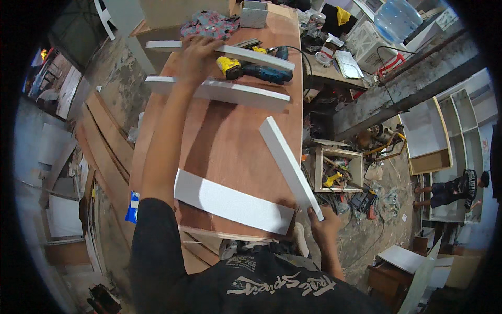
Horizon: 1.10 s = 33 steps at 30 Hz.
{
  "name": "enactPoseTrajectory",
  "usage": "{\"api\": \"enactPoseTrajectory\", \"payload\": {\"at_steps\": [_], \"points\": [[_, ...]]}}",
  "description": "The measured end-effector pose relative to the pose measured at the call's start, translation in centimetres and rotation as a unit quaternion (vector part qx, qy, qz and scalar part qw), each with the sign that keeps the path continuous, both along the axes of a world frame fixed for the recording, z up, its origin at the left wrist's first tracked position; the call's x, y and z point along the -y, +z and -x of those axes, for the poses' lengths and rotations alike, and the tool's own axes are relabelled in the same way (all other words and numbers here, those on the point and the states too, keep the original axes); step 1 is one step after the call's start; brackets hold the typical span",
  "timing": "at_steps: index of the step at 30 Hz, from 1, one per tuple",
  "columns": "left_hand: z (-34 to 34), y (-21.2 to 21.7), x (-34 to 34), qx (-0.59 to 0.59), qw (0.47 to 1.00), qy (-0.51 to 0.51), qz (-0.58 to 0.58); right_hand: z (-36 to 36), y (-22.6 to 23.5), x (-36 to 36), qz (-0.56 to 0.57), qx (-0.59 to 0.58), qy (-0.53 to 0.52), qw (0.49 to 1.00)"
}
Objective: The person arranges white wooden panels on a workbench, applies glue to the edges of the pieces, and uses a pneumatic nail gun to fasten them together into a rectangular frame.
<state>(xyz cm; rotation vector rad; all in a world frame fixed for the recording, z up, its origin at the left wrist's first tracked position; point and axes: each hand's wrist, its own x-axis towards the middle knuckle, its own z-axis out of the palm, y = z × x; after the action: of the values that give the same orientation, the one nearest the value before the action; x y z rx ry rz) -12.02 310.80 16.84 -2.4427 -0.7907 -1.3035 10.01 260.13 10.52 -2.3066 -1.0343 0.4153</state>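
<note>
At the far part of the wooden worktable point(235, 141), my left hand point(198, 52) is closed over the top edge of a long white board point(256, 56). My right hand point(324, 222), at the near right corner, grips the near end of a second white board point(287, 159), which slants away across the table's right side. Beneath my left forearm, another white board point(240, 94) stands on its long edge, partly hidden by the arm. Close to my body a wider white board point(230, 201) lies flat, touched by neither hand.
A blue cordless drill point(266, 73) and a yellow power tool point(229, 67) lie beyond the boards. Crumpled plaid cloth point(209, 24) and a grey box point(254, 14) sit farther back. Right of the table stands a wooden tool crate point(339, 170). Another person point(452, 191) stands by shelving at far right.
</note>
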Motion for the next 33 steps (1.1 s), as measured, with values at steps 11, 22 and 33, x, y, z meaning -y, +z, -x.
{"api": "enactPoseTrajectory", "payload": {"at_steps": [11, 22, 33], "points": [[-5.4, -6.3, -8.0, -0.091, 0.989, -0.008, 0.120, -0.9, 0.6, -0.4, -0.004, 0.047, 0.058, 0.997], [-9.5, -8.3, -13.9, -0.188, 0.949, 0.085, 0.240, -1.8, 1.2, -0.9, 0.018, 0.048, 0.089, 0.995], [-10.0, -9.2, -13.8, -0.094, 0.946, 0.088, 0.299, -2.3, 1.6, -1.2, 0.020, 0.054, 0.124, 0.991]]}}
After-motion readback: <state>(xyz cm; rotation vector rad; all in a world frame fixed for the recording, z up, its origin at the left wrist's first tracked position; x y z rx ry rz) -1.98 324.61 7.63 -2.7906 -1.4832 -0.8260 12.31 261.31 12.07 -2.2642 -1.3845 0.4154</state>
